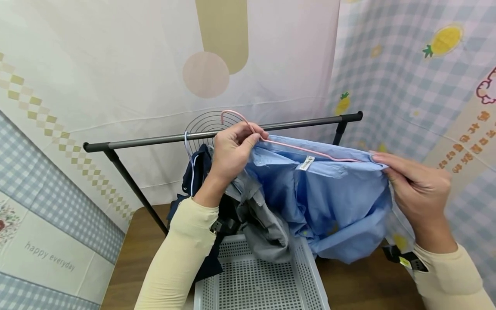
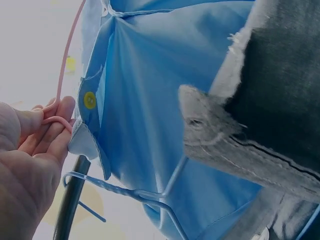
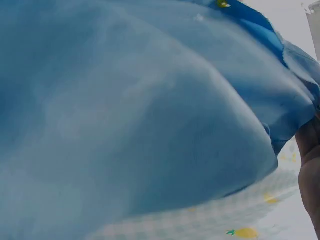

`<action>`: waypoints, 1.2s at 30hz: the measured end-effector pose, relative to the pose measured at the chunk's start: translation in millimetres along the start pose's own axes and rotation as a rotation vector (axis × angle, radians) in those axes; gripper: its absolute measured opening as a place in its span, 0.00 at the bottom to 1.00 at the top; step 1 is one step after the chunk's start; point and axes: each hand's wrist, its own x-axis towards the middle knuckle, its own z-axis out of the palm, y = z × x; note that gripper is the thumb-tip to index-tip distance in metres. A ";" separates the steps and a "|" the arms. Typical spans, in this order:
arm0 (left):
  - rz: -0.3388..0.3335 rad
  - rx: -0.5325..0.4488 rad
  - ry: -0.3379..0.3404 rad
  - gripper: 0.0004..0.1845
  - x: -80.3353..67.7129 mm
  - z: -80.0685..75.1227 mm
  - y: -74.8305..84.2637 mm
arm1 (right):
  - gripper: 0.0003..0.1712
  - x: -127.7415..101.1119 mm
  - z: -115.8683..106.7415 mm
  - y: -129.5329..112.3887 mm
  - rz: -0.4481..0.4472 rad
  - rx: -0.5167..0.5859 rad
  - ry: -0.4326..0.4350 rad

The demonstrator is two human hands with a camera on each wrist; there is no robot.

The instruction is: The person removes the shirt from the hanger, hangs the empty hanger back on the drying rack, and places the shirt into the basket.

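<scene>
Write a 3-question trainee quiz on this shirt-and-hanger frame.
1. True or false: the pink hanger already hangs on the rail.
2. Which hand grips the hanger's hook? A) left B) right
3. Fill in: below the blue shirt stands a white ____.

Key:
1. False; its hook is held just in front of the rail.
2. A; the left hand grips it, while the right hand pinches the shirt's shoulder.
3. Basket.

Open air above the rack rail (image 1: 217,135), right up to the curtain. Below it things crowd in: blue shirt (image 1: 329,198), grey garment (image 1: 263,219) and dark clothes (image 1: 197,172) hang over the basket (image 1: 306,267), blocking the middle.
</scene>
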 end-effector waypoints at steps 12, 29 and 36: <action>0.000 -0.074 0.038 0.03 1.6 1.8 1.1 | 0.03 -18.7 7.1 11.2 -0.010 -0.033 0.256; -0.023 -0.105 0.043 0.03 5.5 5.5 0.2 | 0.10 -31.4 32.4 16.0 0.213 0.432 0.623; -0.052 -0.107 -0.054 0.04 5.7 -1.0 5.0 | 0.09 -24.0 35.4 11.8 0.260 0.608 0.684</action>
